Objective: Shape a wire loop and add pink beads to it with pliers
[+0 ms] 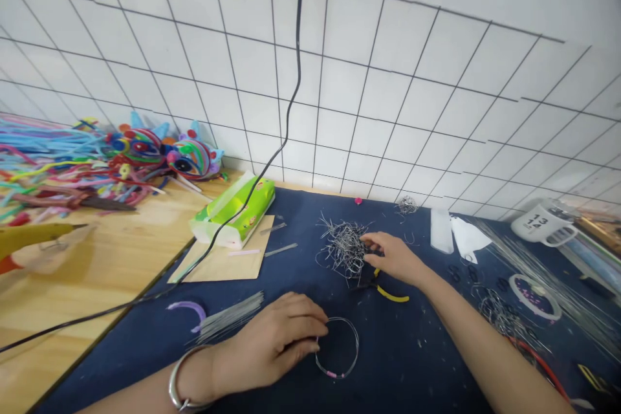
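Note:
My left hand (286, 336) is low in the middle, fingers curled and closed on the left side of a thin wire ring (358, 350). Small pink pieces sit on the ring's lower edge. Farther up, my right hand (394, 256) reaches to the right side of a tangled heap of short wires (343, 247). Its thumb and fingers are a little apart at the heap's edge; no held wire can be made out. Yellow-handled pliers (392, 296) lie under and in front of that hand, their jaws partly hidden by the heap.
Straight wires (233, 317) and a purple curved piece (190, 309) lie left of my left hand. A green tissue pack (237, 210) rests on brown card (216, 265). A black cable (286, 123) hangs across. Right are a mug (538, 223) and a bead dish (555, 310).

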Tool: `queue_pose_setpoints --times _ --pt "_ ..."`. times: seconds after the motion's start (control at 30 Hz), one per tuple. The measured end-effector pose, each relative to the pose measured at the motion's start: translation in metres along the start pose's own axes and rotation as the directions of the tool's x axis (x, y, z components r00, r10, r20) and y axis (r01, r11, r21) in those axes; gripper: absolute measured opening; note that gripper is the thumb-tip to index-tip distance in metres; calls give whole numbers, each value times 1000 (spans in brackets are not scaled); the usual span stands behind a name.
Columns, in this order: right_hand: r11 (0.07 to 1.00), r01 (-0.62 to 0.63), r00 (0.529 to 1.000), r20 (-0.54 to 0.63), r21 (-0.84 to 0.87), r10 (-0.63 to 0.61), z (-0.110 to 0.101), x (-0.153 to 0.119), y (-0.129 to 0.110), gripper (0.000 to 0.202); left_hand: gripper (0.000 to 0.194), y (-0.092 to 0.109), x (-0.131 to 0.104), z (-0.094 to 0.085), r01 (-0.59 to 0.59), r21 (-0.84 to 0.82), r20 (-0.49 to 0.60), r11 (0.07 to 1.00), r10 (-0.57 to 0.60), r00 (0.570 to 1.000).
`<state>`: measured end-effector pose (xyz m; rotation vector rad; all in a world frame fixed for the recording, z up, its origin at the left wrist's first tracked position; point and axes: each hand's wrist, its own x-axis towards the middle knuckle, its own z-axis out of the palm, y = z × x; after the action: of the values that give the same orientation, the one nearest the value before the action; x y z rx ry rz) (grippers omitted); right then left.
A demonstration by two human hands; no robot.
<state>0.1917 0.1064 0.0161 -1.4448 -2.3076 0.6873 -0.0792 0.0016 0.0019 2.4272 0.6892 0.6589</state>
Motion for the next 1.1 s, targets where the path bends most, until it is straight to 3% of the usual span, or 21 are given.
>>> queue_pose_setpoints --times 0.13,0.23,0.33,0.47,0.67,1.1 --pt "999 10 999 -35 41 -8 13 -2 2 30 23 -14 10 -3 116 82 -211 990 -96 973" --pt "998 17 996 -86 53 -12 18 -2 5 28 22 -22 35 -10 149 173 -304 974 -91 948" --pt "999 32 990 -137 28 -28 22 0 7 24 23 -30 66 -11 202 217 -362 955 -113 925" --pt "999 48 980 -190 -14 -49 29 2 10 19 20 -44 90 3 210 264 -354 941 -108 929" --pt "998 55 967 -247 -37 -62 37 2 9 13 15 -58 84 15 238 230 -367 943 -143 919" --pt "998 -63 894 -445 2 58 22 -4 20 9 16 -55 78 12 263 236 -365 936 -165 916"
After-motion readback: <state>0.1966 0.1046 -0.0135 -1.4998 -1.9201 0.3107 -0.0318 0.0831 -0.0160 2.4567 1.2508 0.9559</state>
